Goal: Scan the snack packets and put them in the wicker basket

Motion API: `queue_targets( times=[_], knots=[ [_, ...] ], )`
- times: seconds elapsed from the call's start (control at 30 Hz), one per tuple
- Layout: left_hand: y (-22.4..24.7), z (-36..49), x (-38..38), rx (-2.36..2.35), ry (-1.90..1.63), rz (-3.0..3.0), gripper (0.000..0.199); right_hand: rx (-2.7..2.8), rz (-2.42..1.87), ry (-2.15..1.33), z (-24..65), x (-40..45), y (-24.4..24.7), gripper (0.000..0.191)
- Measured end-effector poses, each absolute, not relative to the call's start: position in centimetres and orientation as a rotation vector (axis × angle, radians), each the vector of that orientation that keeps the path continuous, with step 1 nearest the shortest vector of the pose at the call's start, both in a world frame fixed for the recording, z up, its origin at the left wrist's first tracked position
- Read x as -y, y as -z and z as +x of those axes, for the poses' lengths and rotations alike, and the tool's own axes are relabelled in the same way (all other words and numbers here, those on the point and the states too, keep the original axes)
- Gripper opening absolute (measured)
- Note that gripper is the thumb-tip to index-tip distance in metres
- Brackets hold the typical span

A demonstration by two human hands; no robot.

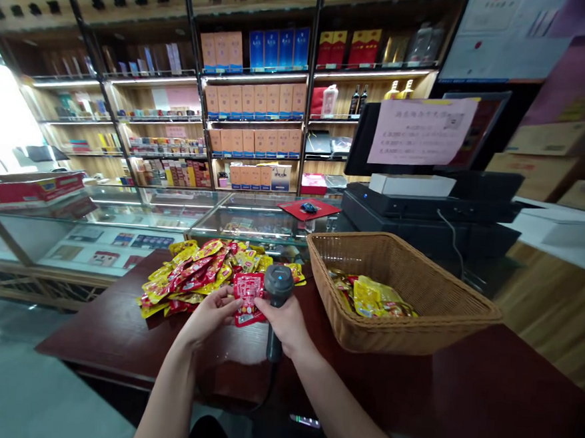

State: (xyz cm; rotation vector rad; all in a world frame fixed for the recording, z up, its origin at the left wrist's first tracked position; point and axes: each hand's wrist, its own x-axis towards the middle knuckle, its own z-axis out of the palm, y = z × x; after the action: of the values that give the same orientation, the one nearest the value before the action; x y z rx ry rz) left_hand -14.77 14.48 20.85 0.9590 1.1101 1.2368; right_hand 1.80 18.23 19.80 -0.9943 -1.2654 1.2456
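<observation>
My left hand (210, 315) pinches a red snack packet (247, 302) by its left side, holding it upright above the counter. My right hand (285, 325) grips a dark grey handheld barcode scanner (277, 291), whose head stands right beside the packet. Behind the hands, a loose pile of yellow and red snack packets (193, 272) lies on the dark red wooden counter (113, 343). To the right stands a woven wicker basket (404, 270) holding a few similar yellow packets (370, 298).
A black cable (265, 394) runs down from the scanner. Behind the counter stand a glass display case (252, 219), a black cash register with a monitor (424, 201) and a pink paper notice, then shelves of boxed goods and bottles. Cardboard boxes are stacked at the right.
</observation>
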Motion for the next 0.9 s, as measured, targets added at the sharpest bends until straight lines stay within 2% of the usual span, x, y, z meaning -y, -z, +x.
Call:
queue_targets(
  times=[0.17,0.4,0.7,0.9],
  knots=[
    [-20.7,-15.0,-14.2,-1.088,-1.268,0.971,0.041,1.250,-0.953,-1.298,1.4,-17.9,-20.7,0.029],
    [-22.9,-12.0,-15.2,-1.037,-1.297,1.062,0.043,1.278,-0.943,-1.151,3.9,-18.5,-22.5,0.030],
    [-30.2,-2.0,-20.5,-0.864,-1.287,1.274,0.041,1.068,-0.925,-1.034,13.7,-20.1,-30.1,0.032],
    [-31.5,6.3,-24.6,-0.775,-1.128,1.314,0.041,0.835,-1.011,-0.999,21.1,-20.7,-32.1,0.035]
  ],
)
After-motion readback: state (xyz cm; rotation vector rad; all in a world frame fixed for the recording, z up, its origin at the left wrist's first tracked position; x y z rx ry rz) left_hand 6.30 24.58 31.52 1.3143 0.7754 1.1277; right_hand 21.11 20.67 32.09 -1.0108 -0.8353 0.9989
